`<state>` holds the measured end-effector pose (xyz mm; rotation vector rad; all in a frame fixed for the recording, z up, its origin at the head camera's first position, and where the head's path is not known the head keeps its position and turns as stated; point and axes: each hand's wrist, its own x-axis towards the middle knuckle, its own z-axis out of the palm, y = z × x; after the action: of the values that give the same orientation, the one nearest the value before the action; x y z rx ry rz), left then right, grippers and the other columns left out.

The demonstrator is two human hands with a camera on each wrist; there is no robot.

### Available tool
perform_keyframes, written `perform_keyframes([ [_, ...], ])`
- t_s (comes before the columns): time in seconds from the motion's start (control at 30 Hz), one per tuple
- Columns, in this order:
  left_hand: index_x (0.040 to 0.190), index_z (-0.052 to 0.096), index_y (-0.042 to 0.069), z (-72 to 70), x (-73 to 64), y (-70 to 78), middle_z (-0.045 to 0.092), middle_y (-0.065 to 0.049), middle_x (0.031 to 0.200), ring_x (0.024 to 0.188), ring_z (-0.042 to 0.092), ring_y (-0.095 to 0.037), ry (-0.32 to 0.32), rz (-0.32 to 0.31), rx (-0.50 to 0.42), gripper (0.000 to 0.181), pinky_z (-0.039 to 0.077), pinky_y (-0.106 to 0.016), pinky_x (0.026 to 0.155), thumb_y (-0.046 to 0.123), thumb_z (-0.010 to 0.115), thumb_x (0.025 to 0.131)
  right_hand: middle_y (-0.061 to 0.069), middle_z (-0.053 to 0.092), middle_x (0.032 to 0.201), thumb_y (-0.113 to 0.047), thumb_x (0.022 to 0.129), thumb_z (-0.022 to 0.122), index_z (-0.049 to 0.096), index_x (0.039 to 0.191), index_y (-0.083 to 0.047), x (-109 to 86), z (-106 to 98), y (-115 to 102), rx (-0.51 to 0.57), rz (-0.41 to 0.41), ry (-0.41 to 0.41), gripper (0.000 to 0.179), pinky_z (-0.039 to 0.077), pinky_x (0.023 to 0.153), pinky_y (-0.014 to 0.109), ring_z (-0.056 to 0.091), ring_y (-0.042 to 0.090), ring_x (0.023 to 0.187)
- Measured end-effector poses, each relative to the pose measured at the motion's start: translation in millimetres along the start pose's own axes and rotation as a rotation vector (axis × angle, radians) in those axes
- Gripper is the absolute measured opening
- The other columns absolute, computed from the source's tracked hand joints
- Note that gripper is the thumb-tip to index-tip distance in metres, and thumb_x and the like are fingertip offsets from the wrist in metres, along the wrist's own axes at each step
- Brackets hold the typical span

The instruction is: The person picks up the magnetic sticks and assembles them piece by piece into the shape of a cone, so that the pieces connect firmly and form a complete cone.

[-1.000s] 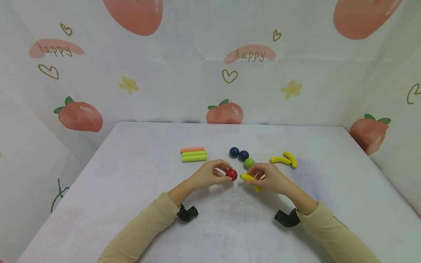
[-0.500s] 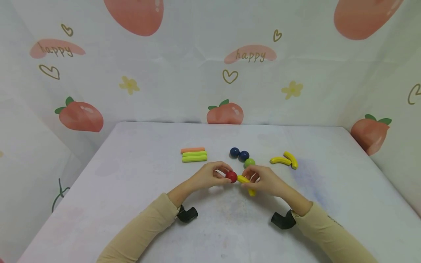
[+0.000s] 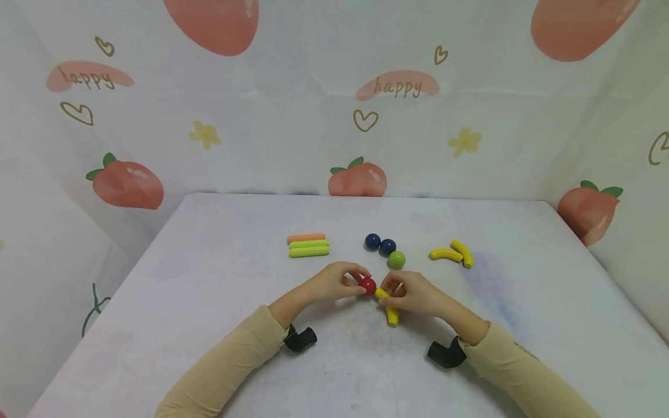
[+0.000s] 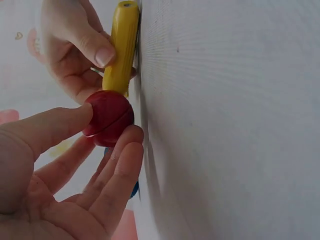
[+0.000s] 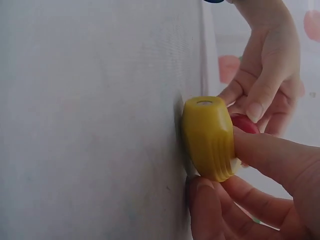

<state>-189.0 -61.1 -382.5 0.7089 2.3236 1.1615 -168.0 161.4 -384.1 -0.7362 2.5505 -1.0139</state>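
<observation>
My left hand (image 3: 334, 283) pinches a glossy red ball (image 3: 369, 285) between thumb and fingers, just over the white table. A seam runs round the ball (image 4: 109, 117) in the left wrist view. In my right hand (image 3: 418, 293) is a yellow curved stick (image 3: 391, 315), gripped by thumb and fingertips. One end of the stick touches the ball; the other points toward the person. A small grey disc shows in that free end of the stick (image 5: 207, 103) in the right wrist view. Behind the hands, a green ball (image 3: 396, 259) lies beside two dark blue balls (image 3: 387, 247).
Two green sticks (image 3: 309, 252) and an orange stick (image 3: 306, 238) lie side by side at the back left. Two more yellow curved sticks (image 3: 445, 255) touch at the back right. A patterned cloth (image 3: 282, 116) hangs behind the table (image 3: 209, 255).
The right hand has moved left and toward the person, bringing the yellow curved stick from apart to touching the red ball. The left hand and ball have shifted slightly toward the person.
</observation>
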Motion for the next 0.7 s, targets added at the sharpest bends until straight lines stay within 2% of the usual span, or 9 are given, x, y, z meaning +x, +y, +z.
perform_keyframes([
  [0.13, 0.117, 0.06, 0.007, 0.7, 0.9, 1.0, 0.065, -0.012, 0.107, 0.085, 0.066, -0.014, -0.008, 0.002, 0.034, 0.032, 0.053, -0.024, 0.081, 0.011, 0.065, 0.086, 0.003, 0.061, 0.079, -0.02, 0.084, 0.069, 0.061, 0.093, -0.004, 0.2, 2.3, -0.2, 0.025, 0.005, -0.021, 0.021, 0.047, 0.059, 0.017, 0.052, 0.007, 0.062],
  [0.33, 0.119, 0.059, 0.006, 3.3, 2.6, 2.9, 0.065, -0.012, 0.11, 0.086, 0.066, -0.015, 0.014, -0.031, 0.038, 0.034, 0.053, -0.025, 0.081, 0.01, 0.066, 0.086, 0.007, 0.059, 0.081, -0.017, 0.084, 0.068, 0.055, 0.099, 0.001, 0.7, 4.6, -2.5, 0.173, 0.065, -0.071, 0.026, 0.052, 0.057, 0.02, 0.058, 0.011, 0.059],
  [0.53, 0.123, 0.049, 0.002, 5.3, 2.1, 5.8, 0.063, -0.015, 0.112, 0.096, 0.068, -0.023, 0.019, -0.05, -0.042, 0.043, 0.054, -0.028, 0.083, 0.012, 0.067, 0.086, 0.012, 0.06, 0.087, -0.017, 0.086, 0.067, 0.042, 0.113, 0.001, 1.5, 6.6, -0.1, 0.227, 0.066, -0.05, 0.04, 0.054, 0.057, 0.024, 0.062, 0.014, 0.061],
  [0.7, 0.129, 0.04, 0.005, 6.2, 2.1, 5.5, 0.061, -0.015, 0.12, 0.103, 0.066, -0.024, -0.005, -0.083, -0.11, 0.052, 0.053, -0.032, 0.088, 0.015, 0.066, 0.086, 0.014, 0.06, 0.088, -0.018, 0.089, 0.063, 0.042, 0.124, -0.003, 2.5, 7.1, 0.8, 0.243, 0.065, -0.059, 0.043, 0.055, 0.057, 0.026, 0.063, 0.014, 0.063],
])
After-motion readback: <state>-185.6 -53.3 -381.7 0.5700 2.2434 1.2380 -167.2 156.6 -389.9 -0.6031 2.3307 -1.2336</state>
